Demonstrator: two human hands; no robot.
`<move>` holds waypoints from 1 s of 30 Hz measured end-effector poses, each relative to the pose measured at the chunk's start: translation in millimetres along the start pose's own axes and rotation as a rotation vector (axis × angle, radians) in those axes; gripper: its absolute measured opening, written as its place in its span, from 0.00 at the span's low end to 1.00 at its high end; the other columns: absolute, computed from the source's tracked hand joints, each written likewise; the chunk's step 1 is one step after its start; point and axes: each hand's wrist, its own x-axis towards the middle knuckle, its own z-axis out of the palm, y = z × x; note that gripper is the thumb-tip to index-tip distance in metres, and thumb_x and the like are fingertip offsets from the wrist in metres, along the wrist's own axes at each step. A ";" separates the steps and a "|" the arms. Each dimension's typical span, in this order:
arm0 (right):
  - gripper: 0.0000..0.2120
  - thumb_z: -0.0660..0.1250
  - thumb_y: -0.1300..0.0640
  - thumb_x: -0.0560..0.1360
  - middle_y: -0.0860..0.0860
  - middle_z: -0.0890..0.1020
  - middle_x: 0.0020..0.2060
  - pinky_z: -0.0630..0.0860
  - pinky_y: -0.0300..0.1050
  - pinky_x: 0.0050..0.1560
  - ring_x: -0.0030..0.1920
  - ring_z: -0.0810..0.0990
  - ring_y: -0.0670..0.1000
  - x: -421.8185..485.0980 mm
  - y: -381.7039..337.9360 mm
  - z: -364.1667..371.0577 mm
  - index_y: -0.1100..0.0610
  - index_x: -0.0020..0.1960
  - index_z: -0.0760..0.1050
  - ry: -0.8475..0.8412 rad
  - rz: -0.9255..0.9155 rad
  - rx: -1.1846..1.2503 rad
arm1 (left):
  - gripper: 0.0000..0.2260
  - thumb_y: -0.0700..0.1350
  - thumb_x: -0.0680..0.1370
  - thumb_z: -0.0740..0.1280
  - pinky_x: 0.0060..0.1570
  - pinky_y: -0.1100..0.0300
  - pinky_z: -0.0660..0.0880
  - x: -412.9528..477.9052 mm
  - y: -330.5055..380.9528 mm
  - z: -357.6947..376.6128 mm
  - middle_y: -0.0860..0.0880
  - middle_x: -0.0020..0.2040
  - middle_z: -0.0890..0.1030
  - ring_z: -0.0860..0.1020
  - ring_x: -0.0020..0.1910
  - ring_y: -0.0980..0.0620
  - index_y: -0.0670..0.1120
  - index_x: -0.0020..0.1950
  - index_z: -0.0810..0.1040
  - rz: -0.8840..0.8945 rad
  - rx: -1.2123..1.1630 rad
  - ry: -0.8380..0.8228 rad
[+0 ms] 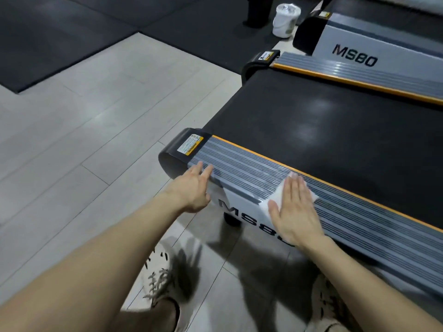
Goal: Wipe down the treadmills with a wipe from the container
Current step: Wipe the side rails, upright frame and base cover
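Note:
The near treadmill has a ribbed grey side rail (242,161) with an orange strip and a black belt (323,125). A white wipe (274,201) lies flat on that rail. My right hand (296,209) presses it down with straight fingers. My left hand (193,188) rests with straight fingers on the rail's outer edge, close to the black end cap (175,153). The white wipe container (285,20) stands on the floor far back, between the treadmills.
A second treadmill (359,56) marked MS80 sits behind the first, and a third shows at the top right. Pale floor tiles (96,116) spread to the left, with black rubber mats (60,37) beyond. My shoes (160,283) stand beside the rail.

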 end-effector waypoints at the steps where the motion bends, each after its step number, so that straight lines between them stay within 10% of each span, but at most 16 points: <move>1: 0.41 0.35 0.35 0.83 0.61 0.34 0.84 0.38 0.55 0.85 0.84 0.31 0.57 -8.3 5.4 -3.7 0.64 0.84 0.32 -0.032 0.036 0.004 | 0.40 0.53 0.85 0.64 0.83 0.45 0.59 7.1 -6.4 1.7 0.42 0.88 0.45 0.51 0.87 0.43 0.49 0.89 0.42 -0.014 -0.017 -0.005; 12: 0.38 0.42 0.41 0.86 0.63 0.40 0.85 0.37 0.57 0.84 0.85 0.36 0.60 163.5 -179.9 -0.9 0.65 0.85 0.40 -0.065 -0.279 0.049 | 0.41 0.37 0.81 0.60 0.85 0.54 0.46 23.2 -44.1 16.7 0.46 0.88 0.39 0.43 0.87 0.49 0.47 0.88 0.39 -0.031 -0.038 -0.096; 23: 0.39 0.35 0.39 0.84 0.63 0.43 0.85 0.42 0.57 0.86 0.86 0.38 0.59 28.2 -19.5 -15.0 0.65 0.85 0.42 -0.061 -0.147 -0.050 | 0.35 0.43 0.83 0.62 0.84 0.53 0.55 22.2 -62.1 1.0 0.48 0.89 0.52 0.54 0.87 0.49 0.48 0.89 0.52 -0.107 -0.055 0.059; 30: 0.40 0.42 0.38 0.86 0.65 0.40 0.84 0.36 0.59 0.84 0.85 0.36 0.63 161.1 -185.5 1.2 0.67 0.85 0.41 -0.041 -0.233 0.052 | 0.40 0.37 0.81 0.59 0.85 0.49 0.53 13.1 -91.9 27.3 0.51 0.89 0.41 0.44 0.87 0.52 0.49 0.89 0.41 -0.217 -0.162 -0.111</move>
